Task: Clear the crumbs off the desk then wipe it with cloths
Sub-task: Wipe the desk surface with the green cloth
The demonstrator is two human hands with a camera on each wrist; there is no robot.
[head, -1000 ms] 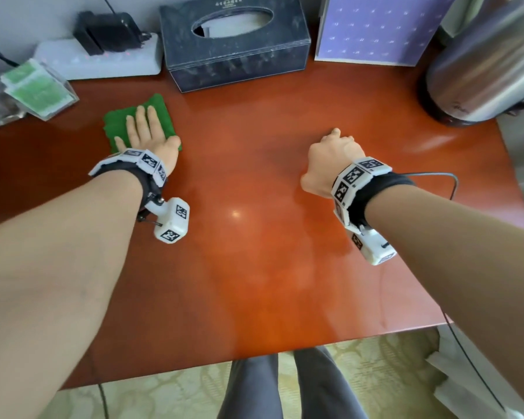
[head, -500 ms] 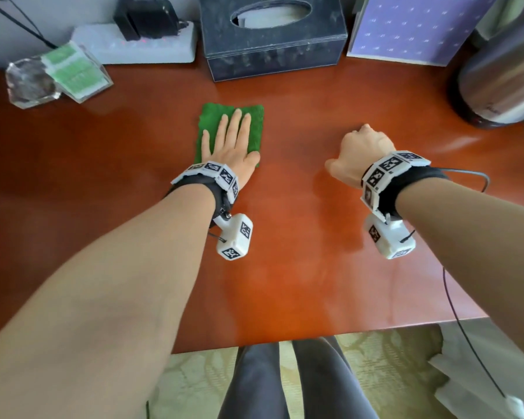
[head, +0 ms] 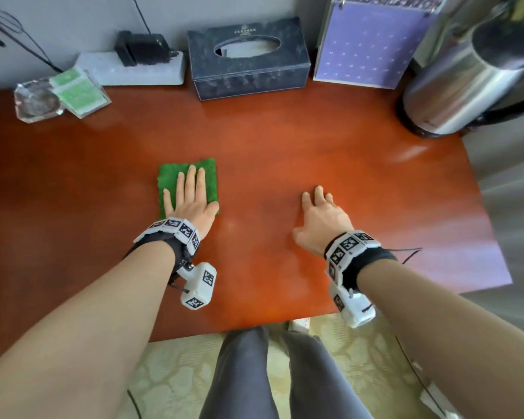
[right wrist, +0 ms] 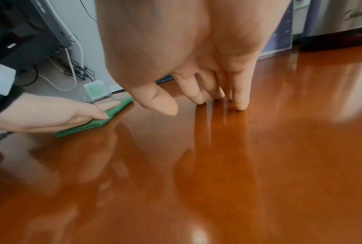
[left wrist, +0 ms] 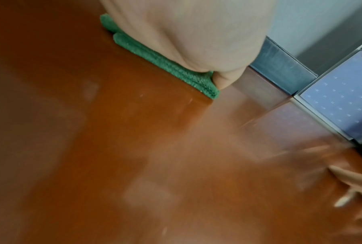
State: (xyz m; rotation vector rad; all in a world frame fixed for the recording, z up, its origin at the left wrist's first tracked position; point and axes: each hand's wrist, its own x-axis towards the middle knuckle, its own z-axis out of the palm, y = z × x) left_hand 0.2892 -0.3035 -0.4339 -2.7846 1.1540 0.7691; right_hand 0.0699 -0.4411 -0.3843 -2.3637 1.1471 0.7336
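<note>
A folded green cloth [head: 167,180] lies on the glossy red-brown desk [head: 285,140], left of centre. My left hand [head: 191,198] presses flat on the cloth with straight fingers; the left wrist view shows the palm [left wrist: 186,33] on the cloth's edge [left wrist: 165,66]. My right hand [head: 318,216] is apart from the cloth, on the right, holding nothing. Its fingertips [right wrist: 240,105] touch the bare desk with the fingers held straight. In the right wrist view the left hand [right wrist: 50,113] lies on the cloth [right wrist: 81,128]. A few tiny pale specks [left wrist: 141,95] lie near the cloth.
Along the back wall stand a dark tissue box [head: 248,58], a purple calendar [head: 366,40], a steel kettle [head: 472,83] at the right, and a power strip with a black adapter [head: 133,68]. A glass ashtray [head: 37,101] with green packets [head: 79,89] sits back left.
My left hand slid the cloth from the back left to the right, then nearer to me. The right hand uncurled from a fist to straight fingers touching the desk.
</note>
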